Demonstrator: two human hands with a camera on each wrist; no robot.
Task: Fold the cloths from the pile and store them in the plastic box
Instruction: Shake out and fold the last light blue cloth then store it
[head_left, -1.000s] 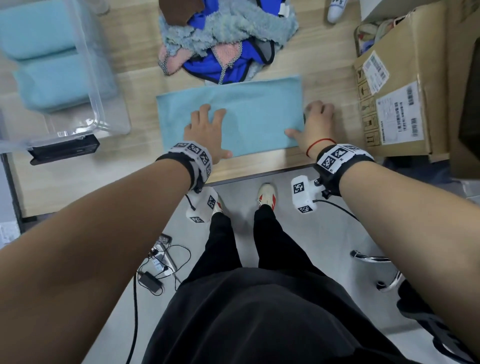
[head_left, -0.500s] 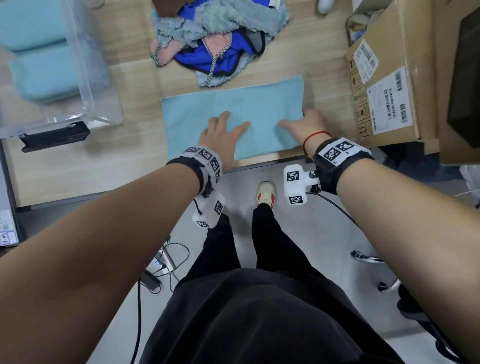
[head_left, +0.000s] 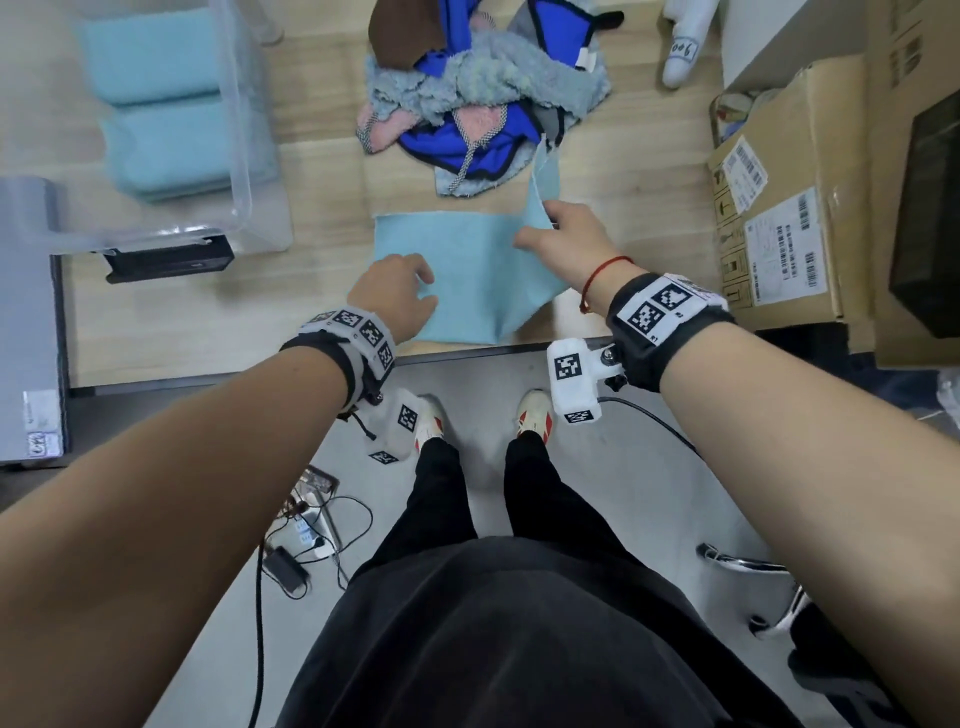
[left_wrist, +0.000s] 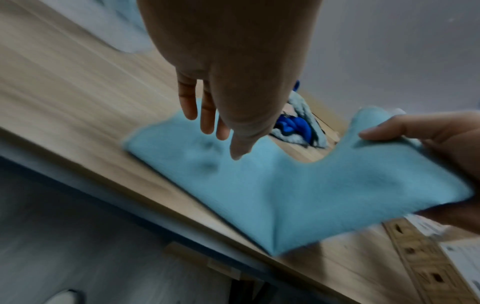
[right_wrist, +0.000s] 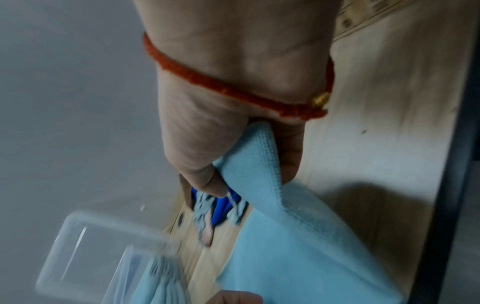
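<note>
- Light blue cloth (head_left: 467, 275) lies mid-frame in head view, at the near edge of the wooden table (head_left: 208, 322); its right end is lifted off the wood.
- Right hand (head_left: 566, 239) pinches that raised end, thumb on one face, fingers behind. Wrist view confirms the hem is clamped betw. thumb and curled fingers.
- Left hand (head_left: 397, 291): fingers straight and spread, resting flat on the cloth's lower-left part; grasps nothing.
- Step in hand, I judge: folding right end over to the left. To do it well, keep the left palm pinning so the base doesn't slide, carry the raised end across low, line up edges w/ the left edge, then smooth the crease.
- Risk: near edge sits right at the table lip; a tug toward the body could drag it off.
- Plastic box (head_left: 244, 156), upper left of head view, already holds folded blue cloths (head_left: 161, 98); pile (head_left: 478, 98) of mixed cloths sits top centre, just beyond the lifted corner.
- Head view alone shows the cardboard box (head_left: 779, 208) at right and the whole layout.
- Left wrist view shows the sag and crease under the lifted end; the right wrist view shows the cloth's weave and the grip itself.
</note>
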